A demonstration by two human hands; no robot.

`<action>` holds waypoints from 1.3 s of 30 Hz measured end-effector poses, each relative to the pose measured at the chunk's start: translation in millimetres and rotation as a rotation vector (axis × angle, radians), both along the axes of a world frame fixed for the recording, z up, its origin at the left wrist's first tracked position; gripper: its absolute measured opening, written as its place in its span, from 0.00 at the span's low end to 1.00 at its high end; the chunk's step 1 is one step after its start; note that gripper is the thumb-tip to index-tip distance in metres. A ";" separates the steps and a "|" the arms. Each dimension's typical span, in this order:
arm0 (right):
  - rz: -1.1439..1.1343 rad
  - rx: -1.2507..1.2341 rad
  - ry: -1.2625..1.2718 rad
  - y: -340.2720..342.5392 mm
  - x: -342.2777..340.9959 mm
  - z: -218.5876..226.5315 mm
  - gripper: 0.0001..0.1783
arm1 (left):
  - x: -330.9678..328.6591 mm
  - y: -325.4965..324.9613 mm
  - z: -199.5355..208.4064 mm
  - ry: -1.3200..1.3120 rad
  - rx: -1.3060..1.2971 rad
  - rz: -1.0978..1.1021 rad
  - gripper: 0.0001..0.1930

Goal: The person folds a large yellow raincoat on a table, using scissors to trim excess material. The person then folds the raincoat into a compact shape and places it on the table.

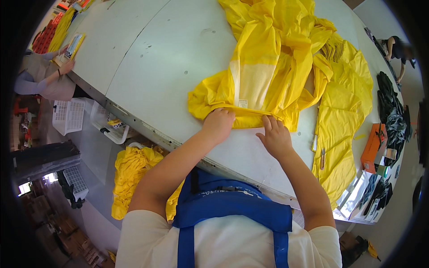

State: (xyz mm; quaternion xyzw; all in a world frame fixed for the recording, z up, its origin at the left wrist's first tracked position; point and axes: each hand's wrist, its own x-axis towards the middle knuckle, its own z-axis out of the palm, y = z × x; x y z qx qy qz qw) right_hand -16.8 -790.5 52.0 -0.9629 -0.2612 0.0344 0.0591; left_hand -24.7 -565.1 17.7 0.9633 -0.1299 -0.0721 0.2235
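Your left hand (219, 123) is closed on the folded hem of the yellow garment (268, 67) on the desk (170, 67), while your right hand (275, 136) presses it with fingers extended.

I see the garment (263, 67) spread on the desk (170, 58) in front of me, its near hem under my left hand (219, 123) and my right hand (275, 136), which sit side by side, just apart. To the right of it lies a second garment (344, 116), draped over the desk's right end, with a box (372, 147) beyond it at the far right. Below the near edge, left of my body, a bundle of fabric (132, 174) sits by two baskets (69, 116) on the floor.
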 end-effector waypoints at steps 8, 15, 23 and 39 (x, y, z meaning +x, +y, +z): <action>0.121 -0.013 -0.004 -5.3 11.5 11.9 0.12 | -12.7 5.3 35.0 -0.220 -0.012 -0.010 0.15; 0.084 -0.134 0.175 10.5 -18.4 37.9 0.09 | -23.3 34.3 37.7 -0.203 0.101 -0.231 0.09; -0.114 0.169 0.180 17.6 -46.9 -18.3 0.10 | -24.5 26.8 30.1 0.237 0.394 -0.382 0.08; 0.141 0.480 -0.130 34.0 -40.4 -43.3 0.11 | -23.3 0.1 -30.2 0.005 -0.485 -0.074 0.15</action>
